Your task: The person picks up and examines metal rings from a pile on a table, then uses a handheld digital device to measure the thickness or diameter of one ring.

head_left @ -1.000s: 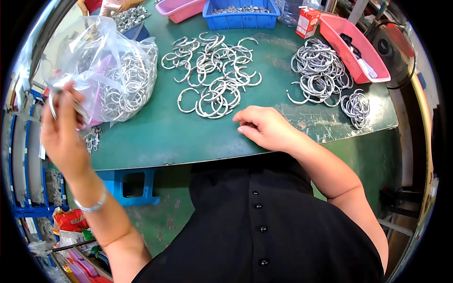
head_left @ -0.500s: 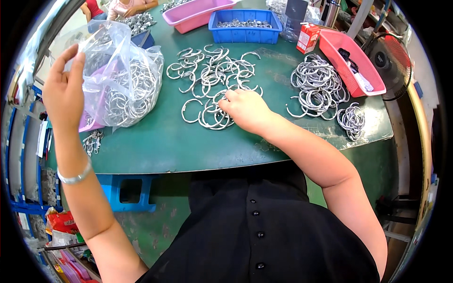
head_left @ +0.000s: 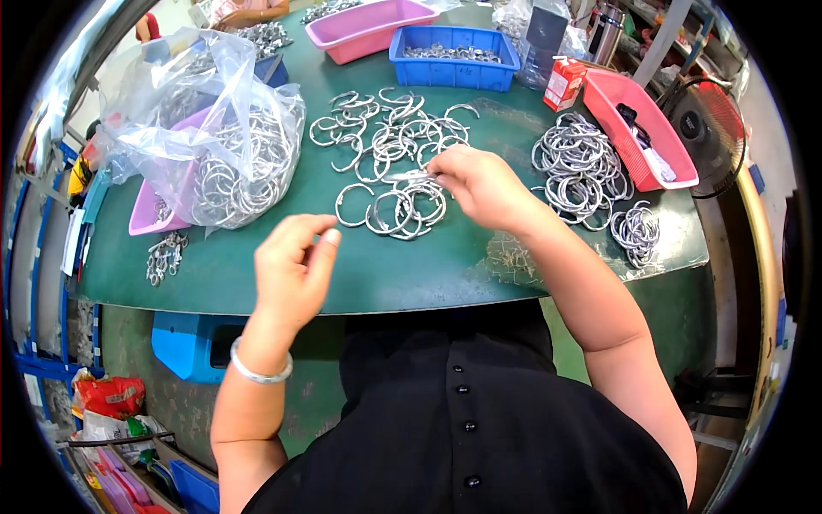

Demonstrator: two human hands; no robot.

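Observation:
My right hand [head_left: 484,190] is over the middle of the table, thumb and forefinger pinched on a silver open-ended metal ring [head_left: 406,176] seen nearly edge-on. Just below it lie several loose rings [head_left: 394,214]. A wider scatter of the same rings [head_left: 390,137] spreads behind. My left hand [head_left: 295,265] hovers by the table's front edge with its fingers loosely bent, thumb and forefinger slightly apart, and nothing visible between them. To its upper left, a clear plastic bag [head_left: 248,163] full of rings leans over a purple tray [head_left: 150,210].
Right of the scatter sit a large heap of rings [head_left: 578,163] and a smaller bundle [head_left: 635,233]. Behind are a blue tray [head_left: 454,73] of small metal parts, pink trays [head_left: 646,141], a red carton [head_left: 564,84] and a fan [head_left: 698,124]. Small clasps [head_left: 165,257] lie at the left.
My left hand has come away from the plastic bag, down and to the right; the bag's top has sagged left. My right hand has shifted slightly right, and a ring now shows in its fingers.

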